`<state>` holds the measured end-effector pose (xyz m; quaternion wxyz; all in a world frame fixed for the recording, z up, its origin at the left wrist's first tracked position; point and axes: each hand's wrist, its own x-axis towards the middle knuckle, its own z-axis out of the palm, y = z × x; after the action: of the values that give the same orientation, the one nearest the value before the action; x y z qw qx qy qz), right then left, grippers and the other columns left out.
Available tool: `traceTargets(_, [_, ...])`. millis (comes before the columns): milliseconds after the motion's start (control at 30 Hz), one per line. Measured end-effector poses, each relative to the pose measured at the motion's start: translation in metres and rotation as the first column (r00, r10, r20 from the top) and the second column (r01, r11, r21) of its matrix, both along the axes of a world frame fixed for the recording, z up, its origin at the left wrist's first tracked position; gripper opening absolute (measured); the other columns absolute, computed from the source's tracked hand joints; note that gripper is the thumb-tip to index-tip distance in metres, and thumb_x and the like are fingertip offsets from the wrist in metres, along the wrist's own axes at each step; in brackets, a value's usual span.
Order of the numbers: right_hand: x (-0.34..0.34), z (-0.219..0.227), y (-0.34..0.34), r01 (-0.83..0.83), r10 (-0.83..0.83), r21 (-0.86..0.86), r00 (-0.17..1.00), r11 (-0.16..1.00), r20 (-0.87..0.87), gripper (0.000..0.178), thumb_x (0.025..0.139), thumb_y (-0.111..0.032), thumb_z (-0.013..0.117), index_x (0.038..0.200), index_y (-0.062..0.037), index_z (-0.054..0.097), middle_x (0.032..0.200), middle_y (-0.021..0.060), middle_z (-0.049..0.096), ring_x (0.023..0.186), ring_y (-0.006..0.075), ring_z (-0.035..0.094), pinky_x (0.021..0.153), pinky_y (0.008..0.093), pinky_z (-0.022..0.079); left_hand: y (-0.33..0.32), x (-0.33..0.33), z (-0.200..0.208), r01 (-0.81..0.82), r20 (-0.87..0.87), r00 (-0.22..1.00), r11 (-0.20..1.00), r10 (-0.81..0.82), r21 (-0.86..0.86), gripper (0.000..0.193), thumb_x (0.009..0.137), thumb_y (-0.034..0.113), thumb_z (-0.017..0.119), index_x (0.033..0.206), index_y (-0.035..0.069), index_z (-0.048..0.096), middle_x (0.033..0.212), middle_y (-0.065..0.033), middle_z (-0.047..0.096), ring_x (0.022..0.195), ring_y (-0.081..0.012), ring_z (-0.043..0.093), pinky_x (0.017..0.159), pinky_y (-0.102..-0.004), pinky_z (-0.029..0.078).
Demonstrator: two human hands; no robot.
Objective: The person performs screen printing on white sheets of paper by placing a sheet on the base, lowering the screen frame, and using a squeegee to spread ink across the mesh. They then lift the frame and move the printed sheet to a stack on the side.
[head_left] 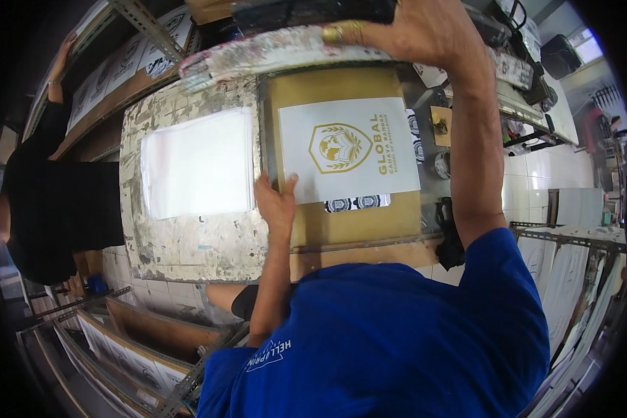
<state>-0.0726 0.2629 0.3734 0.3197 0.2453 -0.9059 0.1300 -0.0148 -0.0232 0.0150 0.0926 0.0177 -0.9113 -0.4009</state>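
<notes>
A white sheet printed with a gold shield emblem and gold lettering lies on a yellowish-tan board. My left hand is at the sheet's lower left edge, thumb apart from the fingers; whether it touches the paper is unclear. My right hand grips a thick, ink-crusted frame bar across the far side of the board, its gold-stained thumb along the bar. Its other fingers are partly cut off at the top edge. On the ink-spattered tabletop at left rests a stack of blank white sheets.
Black-and-white printed pieces stick out from under the sheet. A person in black stands at left, one hand raised to a rack of printed sheets. More racks stand at lower left and right. A small jar sits right of the board.
</notes>
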Motion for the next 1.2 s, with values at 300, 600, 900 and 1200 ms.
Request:
traceTargets(300, [-0.006,0.015,0.002,0.118,-0.085,-0.135,0.970,0.984,0.227,0.055,0.070,-0.038,0.086,0.111,-0.0016,0.078,0.094,0.0188,0.078,0.081,0.0301,0.073,0.076,0.0368,0.057,0.024,0.029,-0.034,0.075,0.069,0.994,0.995,-0.079,0.064,0.035,0.082,0.012,0.082,0.105,0.003,0.059,0.087,-0.0152,0.062,0.083,-0.0304,0.061,0.075,-0.0413,0.048])
traceTargets(600, [-0.010,0.007,0.009,0.186,-0.182,-0.024,0.975,0.982,0.126,0.060,0.071,-0.043,0.087,0.115,-0.0031,0.077,0.103,0.0177,0.078,0.092,0.0294,0.073,0.087,0.0371,0.056,0.045,0.006,0.061,0.021,-0.006,1.000,0.831,-0.022,0.557,0.049,0.084,-0.007,0.076,0.122,0.003,0.047,0.084,-0.0105,0.063,0.074,-0.0142,0.057,0.071,-0.0276,0.047])
traceTargets(900, [0.001,0.018,-0.009,0.169,-0.159,-0.048,0.973,0.984,0.169,0.062,0.071,-0.044,0.088,0.117,-0.0034,0.076,0.105,0.0176,0.077,0.092,0.0296,0.073,0.087,0.0375,0.057,-0.050,-0.037,0.064,-0.051,-0.052,0.991,0.701,0.124,0.711,0.050,0.091,-0.006,0.071,0.133,0.001,0.046,0.092,-0.0095,0.071,0.084,-0.0129,0.064,0.077,-0.0240,0.051])
traceTargets(1200, [-0.013,0.006,0.007,0.099,-0.064,-0.194,0.981,0.976,0.182,0.070,0.068,-0.033,0.092,0.124,0.0040,0.070,0.109,0.0230,0.076,0.096,0.0257,0.075,0.087,0.0341,0.057,-0.215,-0.066,0.037,-0.463,-0.007,0.811,0.650,0.585,0.603,0.051,0.091,0.001,0.075,0.134,0.006,0.049,0.125,-0.0176,0.060,0.090,-0.0176,0.065,0.070,-0.0301,0.053])
